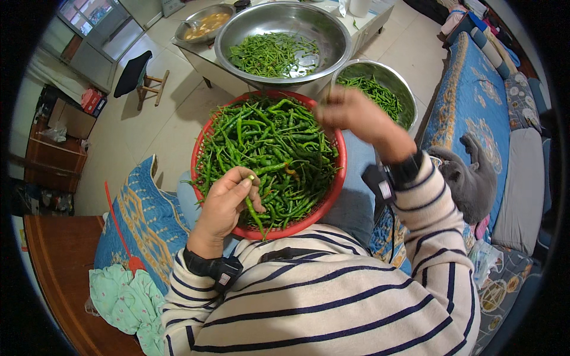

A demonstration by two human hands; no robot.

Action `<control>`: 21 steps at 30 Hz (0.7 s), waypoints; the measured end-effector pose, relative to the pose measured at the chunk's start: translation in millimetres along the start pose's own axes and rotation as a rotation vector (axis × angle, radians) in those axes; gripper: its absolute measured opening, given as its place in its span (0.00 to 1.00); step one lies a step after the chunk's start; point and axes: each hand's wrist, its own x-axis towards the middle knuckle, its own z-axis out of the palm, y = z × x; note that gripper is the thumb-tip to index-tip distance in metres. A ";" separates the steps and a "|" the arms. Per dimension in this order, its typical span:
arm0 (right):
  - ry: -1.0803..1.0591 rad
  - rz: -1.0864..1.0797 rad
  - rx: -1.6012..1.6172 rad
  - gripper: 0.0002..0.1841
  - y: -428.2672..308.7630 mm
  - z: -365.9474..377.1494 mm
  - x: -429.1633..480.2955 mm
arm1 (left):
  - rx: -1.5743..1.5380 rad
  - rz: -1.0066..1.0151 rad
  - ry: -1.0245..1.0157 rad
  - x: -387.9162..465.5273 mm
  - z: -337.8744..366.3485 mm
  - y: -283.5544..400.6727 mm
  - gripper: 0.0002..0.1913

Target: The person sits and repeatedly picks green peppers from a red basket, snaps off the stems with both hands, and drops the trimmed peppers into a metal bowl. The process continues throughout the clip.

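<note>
A red plastic basket [343, 167] heaped with green chili peppers [267, 133] rests on my lap. My left hand [227, 198] is over the basket's near left part and pinches one green chili pepper [254, 214], its pale cut-looking end showing at the thumb tip. Blurred by motion, my right hand [352, 113] hovers at the basket's far right rim, beside a steel bowl [412, 95] with green stems or thin peppers in it. Whether those fingers hold anything is not clear. Beyond stands a large steel basin [331, 33] with loose green stems [271, 53].
A low white table [200, 62] carries the basin and a bowl of soupy food [207, 24]. A folding stool [142, 82] stands at left. On the blue-covered sofa [472, 84] at right lies a grey cat [472, 184]. A red fly swatter [118, 222] leans at left.
</note>
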 end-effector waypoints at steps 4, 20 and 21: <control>0.440 -0.325 0.762 0.10 -14.6 -4.0 49.2 | 0.026 0.029 -0.005 2.1 4.8 -4.6 0.09; 0.049 -0.480 -0.524 0.11 52.9 117.2 -66.3 | 0.534 0.039 0.046 12.0 4.5 -6.2 0.13; 0.015 -0.478 -0.499 0.11 53.3 117.1 -68.4 | 0.619 0.033 0.027 11.1 4.5 -6.7 0.12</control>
